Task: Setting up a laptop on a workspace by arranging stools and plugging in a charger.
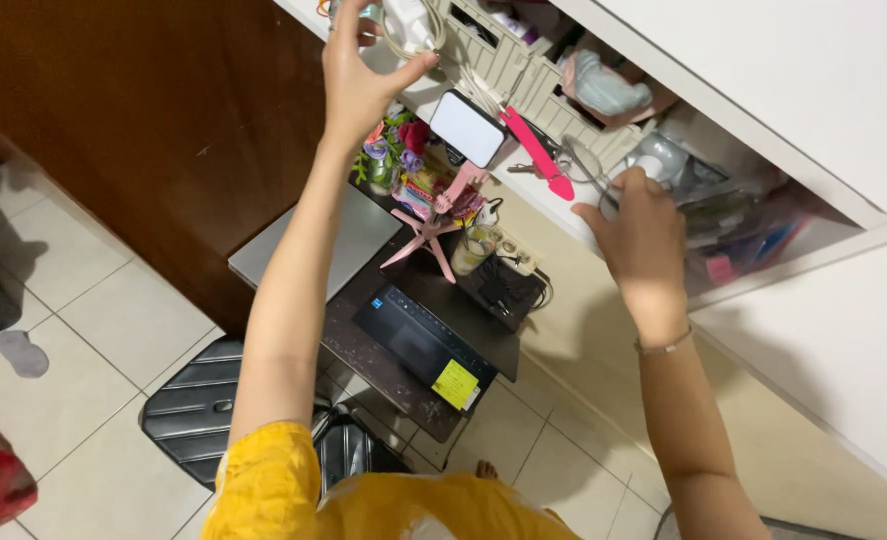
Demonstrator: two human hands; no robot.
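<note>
A: Left hand [355, 75]?

B: I see it raised to the white shelf edge [523, 190], fingers curled round a white coiled cable bundle [408, 25], thumb pressed under it.

A: Right hand [638, 235]?

B: Fingers bent down on a clear plastic storage box [733, 215] on the shelf, just beside a pink-handled tool [538, 150]. Whether it grips, I cannot tell. Dark laptop [423, 345] sits below.

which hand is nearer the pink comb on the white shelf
Right. The right hand rests just beside the pink comb on the white shelf; the left hand is farther off, holding a white cable.
</note>
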